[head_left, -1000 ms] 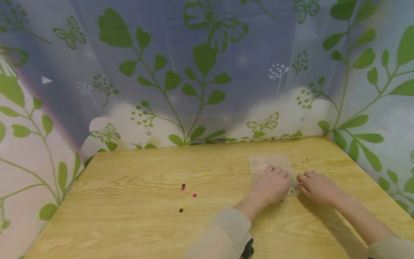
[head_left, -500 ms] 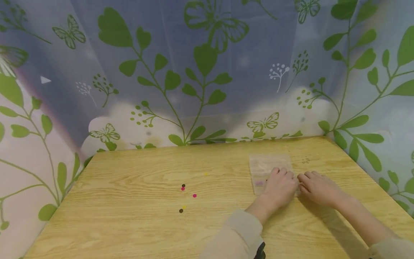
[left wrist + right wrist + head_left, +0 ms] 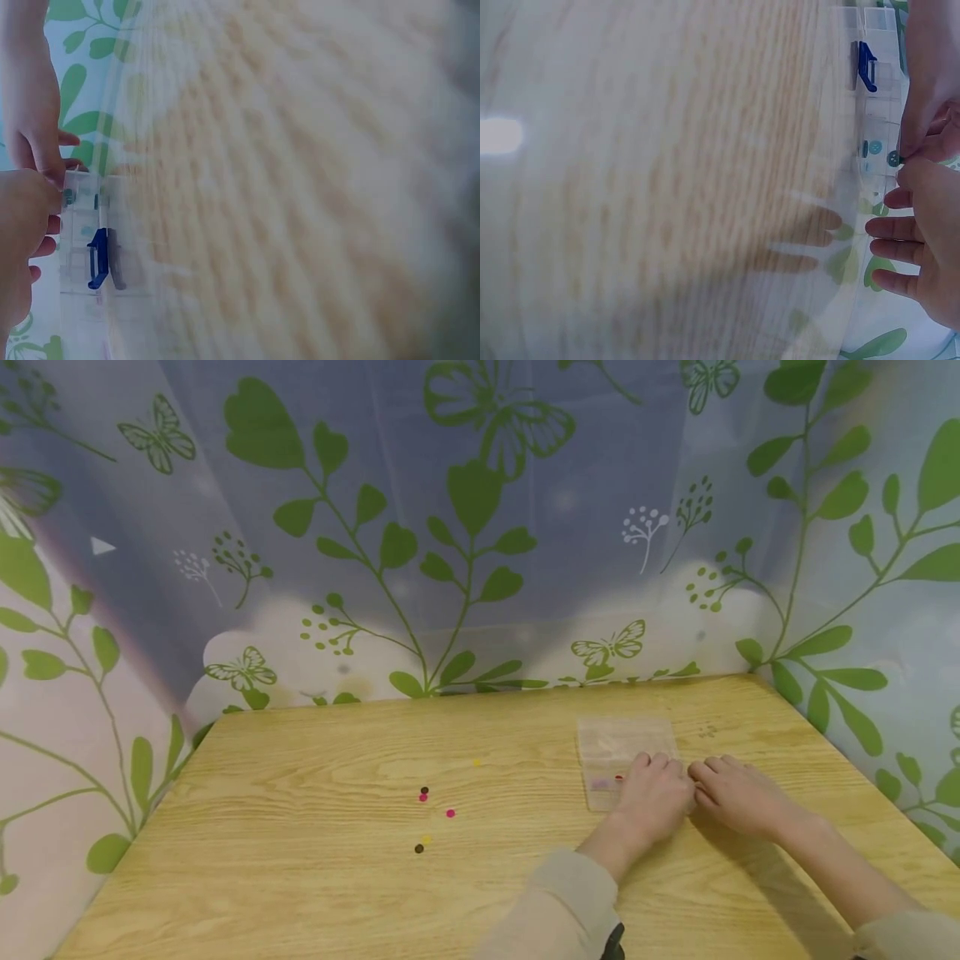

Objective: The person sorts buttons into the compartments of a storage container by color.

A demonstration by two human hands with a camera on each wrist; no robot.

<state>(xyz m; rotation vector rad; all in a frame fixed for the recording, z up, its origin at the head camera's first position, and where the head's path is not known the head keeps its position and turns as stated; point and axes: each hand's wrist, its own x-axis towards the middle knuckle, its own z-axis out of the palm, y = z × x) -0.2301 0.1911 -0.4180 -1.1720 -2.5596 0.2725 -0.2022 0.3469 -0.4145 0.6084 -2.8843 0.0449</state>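
A clear plastic compartment box point(image 3: 600, 747) lies on the table, its blue latch point(image 3: 99, 259) facing the near side. Over its right part reaches my left hand point(image 3: 654, 793). My right hand point(image 3: 738, 789) is at the box's right end, and the two hands meet there. In the right wrist view, several fingers of the right hand point(image 3: 934, 240) stand apart and fairly straight, its thumb near the left fingertips. A dark green button point(image 3: 893, 158) shows right at those fingertips; I cannot tell whether the left hand pinches it. A lighter teal button point(image 3: 875, 148) sits in the box beside it.
Several small loose buttons lie left of centre on the wooden table point(image 3: 300, 877): black point(image 3: 419, 849), pink point(image 3: 451, 813) and yellow point(image 3: 477, 762) ones. A red piece point(image 3: 618, 777) shows in the box. Behind the table hangs a leaf-patterned curtain point(image 3: 360, 610).
My left hand has moved right along the box to meet the right hand, uncovering the box's left part with its red and purple pieces. The right hand stays nearly still.
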